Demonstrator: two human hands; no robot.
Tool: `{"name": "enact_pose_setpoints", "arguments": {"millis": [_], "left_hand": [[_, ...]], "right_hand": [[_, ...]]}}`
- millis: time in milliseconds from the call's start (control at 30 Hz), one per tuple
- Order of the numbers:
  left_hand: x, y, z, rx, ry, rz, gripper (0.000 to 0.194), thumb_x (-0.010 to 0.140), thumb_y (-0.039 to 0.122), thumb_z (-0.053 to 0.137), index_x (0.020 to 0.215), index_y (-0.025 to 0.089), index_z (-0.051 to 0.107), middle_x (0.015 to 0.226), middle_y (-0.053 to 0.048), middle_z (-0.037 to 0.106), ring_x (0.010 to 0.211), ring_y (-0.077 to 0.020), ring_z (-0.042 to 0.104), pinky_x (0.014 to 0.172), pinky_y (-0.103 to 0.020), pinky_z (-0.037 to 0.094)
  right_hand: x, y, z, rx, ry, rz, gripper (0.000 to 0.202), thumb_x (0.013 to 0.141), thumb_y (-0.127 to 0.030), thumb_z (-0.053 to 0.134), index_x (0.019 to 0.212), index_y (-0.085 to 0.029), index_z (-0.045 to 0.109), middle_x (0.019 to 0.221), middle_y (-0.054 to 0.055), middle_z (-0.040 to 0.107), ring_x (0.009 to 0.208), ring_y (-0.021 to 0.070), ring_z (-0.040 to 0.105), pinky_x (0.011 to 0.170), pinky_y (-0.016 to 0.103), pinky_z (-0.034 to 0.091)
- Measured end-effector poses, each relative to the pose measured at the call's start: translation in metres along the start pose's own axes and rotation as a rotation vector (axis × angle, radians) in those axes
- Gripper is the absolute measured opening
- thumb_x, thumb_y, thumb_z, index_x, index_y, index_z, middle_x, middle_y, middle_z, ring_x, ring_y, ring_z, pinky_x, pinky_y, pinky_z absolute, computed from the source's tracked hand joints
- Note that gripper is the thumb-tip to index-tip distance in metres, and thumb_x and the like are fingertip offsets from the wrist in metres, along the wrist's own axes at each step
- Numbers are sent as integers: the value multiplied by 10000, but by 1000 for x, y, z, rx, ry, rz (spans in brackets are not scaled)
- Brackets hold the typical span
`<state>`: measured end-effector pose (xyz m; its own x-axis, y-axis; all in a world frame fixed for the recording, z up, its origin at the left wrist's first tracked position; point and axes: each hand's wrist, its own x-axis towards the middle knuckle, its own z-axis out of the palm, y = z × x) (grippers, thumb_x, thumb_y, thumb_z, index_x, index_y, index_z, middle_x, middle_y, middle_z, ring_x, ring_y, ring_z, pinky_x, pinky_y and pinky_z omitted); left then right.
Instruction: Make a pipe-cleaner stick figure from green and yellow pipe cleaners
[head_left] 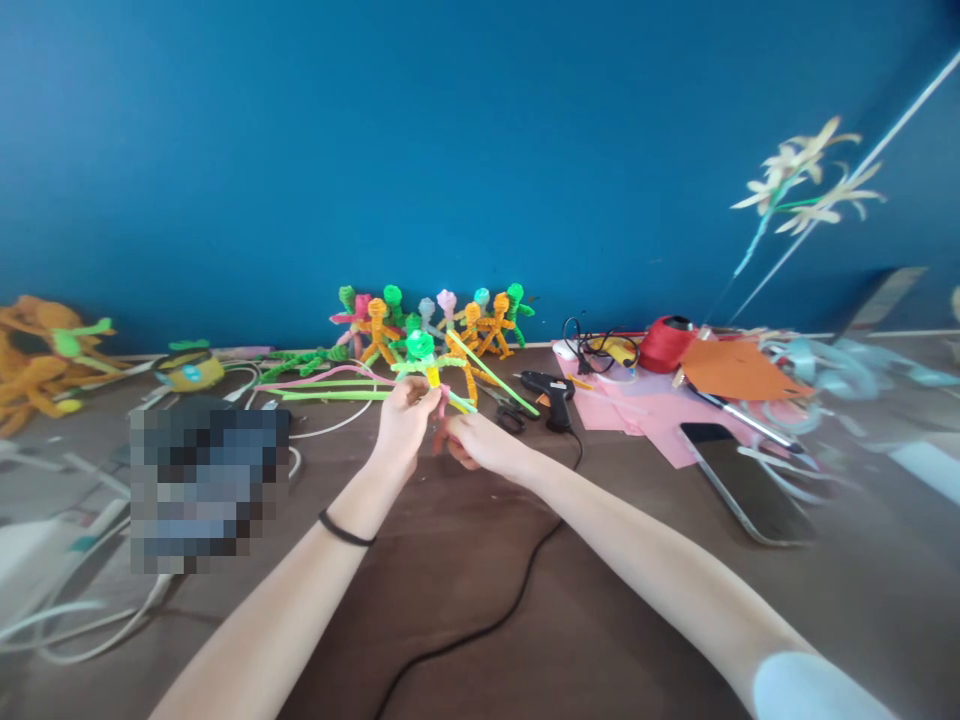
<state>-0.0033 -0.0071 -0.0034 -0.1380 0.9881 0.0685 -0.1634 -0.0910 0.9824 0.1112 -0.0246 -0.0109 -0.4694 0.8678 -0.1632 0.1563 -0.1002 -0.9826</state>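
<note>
A small pipe cleaner figure [421, 347] with a green coiled head and a yellow middle is held up near the centre. My left hand [403, 418] pinches its yellow lower part from the left side. Close beside it on the right, my right hand [480, 442] has its fingers curled on the pink pipe cleaner [442, 402] below the yellow part. The fingertips partly hide where the pink strand joins. Behind the hands stand several finished pipe cleaner figures [377, 325] in green, orange, pink and grey. Loose green pipe cleaners [330, 395] lie left of my left hand.
Right of my hands lie black scissors [512, 415] and a black glue gun [556, 396], its cord running toward me. Farther right are pink paper [660, 425], a red thread spool [666, 343], orange paper [739, 368] and a phone [742, 485]. A pixelated object [210, 480] and white cables lie left.
</note>
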Motion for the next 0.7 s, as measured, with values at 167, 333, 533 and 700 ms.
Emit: {"name": "enact_pose_setpoints", "arguments": {"millis": [167,333,533,700], "left_hand": [[4,0,-6,345,-54,148,102,623,206,599,708,163,562,737,-27,641,704,-171,593,666,-294,431],[6,7,-10,561,-68,245,60,642,210,581,654,172,536,697,-13,627,708,-178,596,690,-299,433],[7,9,-13,456,-128,184,79,650,228,597,681,178,544,712,-20,667,757,-201,635,735,-320,448],[7,12,-11,342,-146,93,89,631,193,611,680,176,539,671,-20,675,736,-209,652,748,-342,463]], "right_hand": [[-2,-2,-7,-145,22,-156,284,835,-216,347,640,-130,535,394,-69,305,359,48,285,386,186,238],[-1,-6,-24,-129,33,-213,300,830,-369,447,677,-131,545,391,-95,250,343,36,243,387,193,197],[-1,-11,-43,-36,121,-174,250,788,-319,498,646,-122,553,387,-103,212,339,25,181,379,204,127],[0,-11,-55,-28,178,-158,237,745,-346,548,696,-116,567,402,-108,215,341,19,155,378,210,82]]}}
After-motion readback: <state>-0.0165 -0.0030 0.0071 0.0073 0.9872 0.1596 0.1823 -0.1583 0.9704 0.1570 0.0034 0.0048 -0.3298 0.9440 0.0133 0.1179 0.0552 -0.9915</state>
